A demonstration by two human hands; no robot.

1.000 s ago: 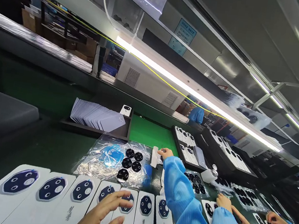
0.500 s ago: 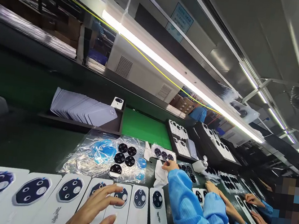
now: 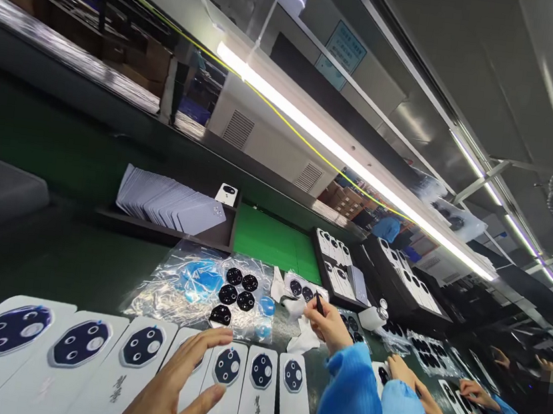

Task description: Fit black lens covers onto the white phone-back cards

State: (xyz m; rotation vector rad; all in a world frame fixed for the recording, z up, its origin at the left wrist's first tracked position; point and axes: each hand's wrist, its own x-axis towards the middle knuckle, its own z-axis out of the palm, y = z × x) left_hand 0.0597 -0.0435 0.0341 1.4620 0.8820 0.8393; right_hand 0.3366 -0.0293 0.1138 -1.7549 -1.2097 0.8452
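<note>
A row of white phone back covers point(image 3: 132, 377) with dark round camera rings lies along the near edge. My left hand point(image 3: 179, 383) rests flat on them with its fingers spread, holding nothing. My right hand point(image 3: 327, 322), in a blue sleeve, is closed in a pinch on a thin dark tool point(image 3: 319, 303). Its tip is at a small sheet of black lens discs point(image 3: 301, 289). A white cloth point(image 3: 308, 338) lies just under that hand. More black lens discs point(image 3: 239, 290) sit on a crinkled clear plastic bag point(image 3: 169, 295).
A dark tray holds a fanned stack of pale covers point(image 3: 170, 204) at the back left. Black trays of covers point(image 3: 344, 269) stand at the right, beside a small white bottle point(image 3: 374, 316). Co-workers' hands point(image 3: 402, 370) in blue sleeves work along the bench at right.
My right hand has drawn back a little from the disc sheet and now shows a thin dark tool in its pinch. My left hand stays spread on the covers.
</note>
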